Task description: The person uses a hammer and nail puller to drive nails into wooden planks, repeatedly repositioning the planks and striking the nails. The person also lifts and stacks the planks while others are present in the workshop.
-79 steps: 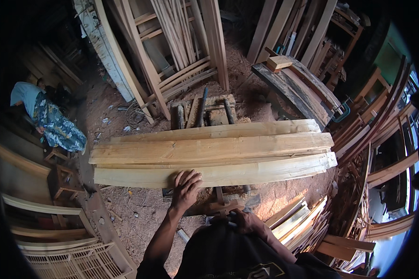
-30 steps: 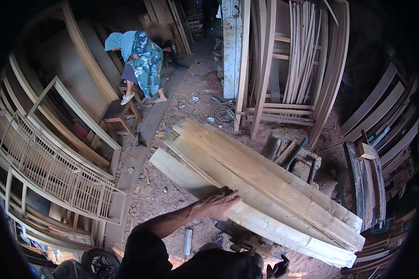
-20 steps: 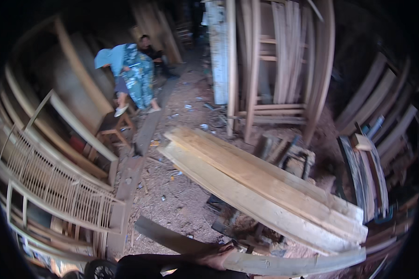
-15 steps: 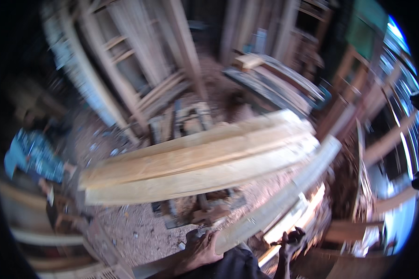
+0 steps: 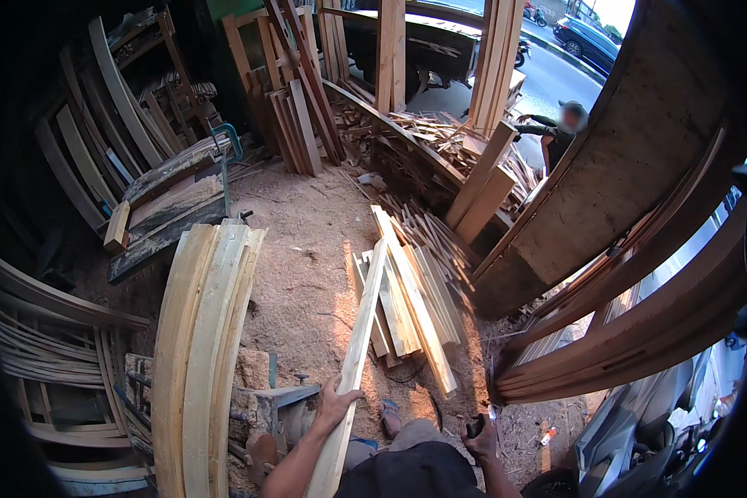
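Observation:
A long pale plank [image 5: 362, 332] slants from the lower edge up toward the middle, its far end over a pile of pale boards [image 5: 402, 307] on the floor. My left hand [image 5: 338, 403] is closed around the plank's near part, fingers over its right edge. At lower right, my right hand [image 5: 481, 440] is closed on a small dark object [image 5: 475, 426], too small to name. To the left of the plank, several long pale boards [image 5: 197, 349] lie side by side on a workbench [image 5: 266, 408].
Sawdust covers the floor [image 5: 299, 241]. A low bench [image 5: 170, 216] with a blue-green clamp [image 5: 227, 143] stands at far left. Scrap wood [image 5: 440, 137] lies at the back. A person [image 5: 560, 137] is outside. Large dark boards [image 5: 639, 332] and a motorbike [image 5: 639, 423] are at right.
My view has swung to the right, so the boards on the workbench now appear at left. The plank in my left hand now points ahead over the floor pile.

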Available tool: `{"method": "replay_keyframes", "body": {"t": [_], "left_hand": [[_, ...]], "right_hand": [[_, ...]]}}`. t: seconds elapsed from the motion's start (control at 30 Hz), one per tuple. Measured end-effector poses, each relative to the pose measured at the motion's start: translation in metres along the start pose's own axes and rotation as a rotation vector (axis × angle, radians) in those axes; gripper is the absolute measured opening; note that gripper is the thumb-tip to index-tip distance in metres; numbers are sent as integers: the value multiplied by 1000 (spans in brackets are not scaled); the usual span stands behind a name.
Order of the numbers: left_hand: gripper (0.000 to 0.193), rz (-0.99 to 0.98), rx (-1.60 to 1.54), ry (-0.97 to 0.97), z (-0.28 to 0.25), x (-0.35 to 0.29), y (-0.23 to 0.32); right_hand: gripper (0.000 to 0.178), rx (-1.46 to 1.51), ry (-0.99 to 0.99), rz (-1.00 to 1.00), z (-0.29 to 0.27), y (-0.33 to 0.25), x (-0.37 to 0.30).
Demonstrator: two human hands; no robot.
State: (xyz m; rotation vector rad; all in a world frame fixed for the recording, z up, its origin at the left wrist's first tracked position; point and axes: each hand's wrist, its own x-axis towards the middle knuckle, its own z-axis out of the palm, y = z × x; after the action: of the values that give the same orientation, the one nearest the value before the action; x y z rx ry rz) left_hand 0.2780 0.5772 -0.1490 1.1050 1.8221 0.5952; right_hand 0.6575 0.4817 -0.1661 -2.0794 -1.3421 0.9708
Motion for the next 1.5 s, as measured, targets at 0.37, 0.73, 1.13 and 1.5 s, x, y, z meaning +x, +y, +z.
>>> {"method": "replay_keyframes", "body": {"t": [0.37,0.73,1.13,1.5], "left_hand": [[102,-139,-5,-82,116,178,151],[62,165,177,-172,194,70,36],[14,272,73,858,-74,-216,-86],[18,-158,-48,1673,-146,-327,-150]], "right_hand": [[43,70,152,149,25,60,-55],[54,13,-96,99,27,43,-9],[66,-99,-574,-406,116,-48,92],[89,-342,-1084,-547,254,-87,55]]}}
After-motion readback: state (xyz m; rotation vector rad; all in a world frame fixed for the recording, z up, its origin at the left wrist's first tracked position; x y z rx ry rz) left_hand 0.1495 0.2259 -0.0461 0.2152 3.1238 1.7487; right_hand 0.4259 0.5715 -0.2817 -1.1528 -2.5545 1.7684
